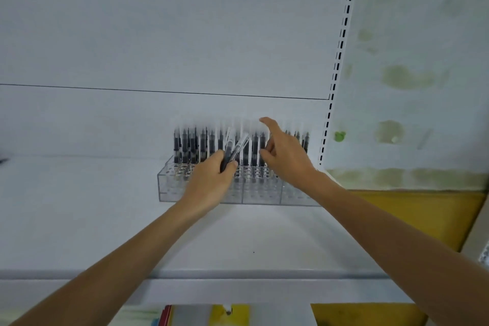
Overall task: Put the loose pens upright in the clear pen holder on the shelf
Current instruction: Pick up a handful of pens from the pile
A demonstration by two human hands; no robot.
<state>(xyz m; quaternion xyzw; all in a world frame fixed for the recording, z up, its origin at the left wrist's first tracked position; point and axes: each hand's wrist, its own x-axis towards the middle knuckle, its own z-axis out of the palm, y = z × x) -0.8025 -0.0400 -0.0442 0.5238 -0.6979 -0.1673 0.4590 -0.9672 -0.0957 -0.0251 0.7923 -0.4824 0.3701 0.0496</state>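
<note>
A clear pen holder [172, 185] with rows of round holes stands on the white shelf [79, 219] against the back panel. Several black pens [185, 145] stand upright in its rear rows. My left hand [211, 185] grips a few loose pens [236, 149] that point up and to the right over the holder's middle. My right hand [285, 153] hovers over the right part of the holder, index finger stretched up, the other fingers loosely bent near the upright pens. Whether it touches a pen is unclear because of blur.
A slotted upright [341, 42] runs along the right edge of the shelf's back panel. Beyond it is a stained wall [410, 74] and a yellow surface [412, 217]. Coloured items [227, 313] show below the shelf's front lip.
</note>
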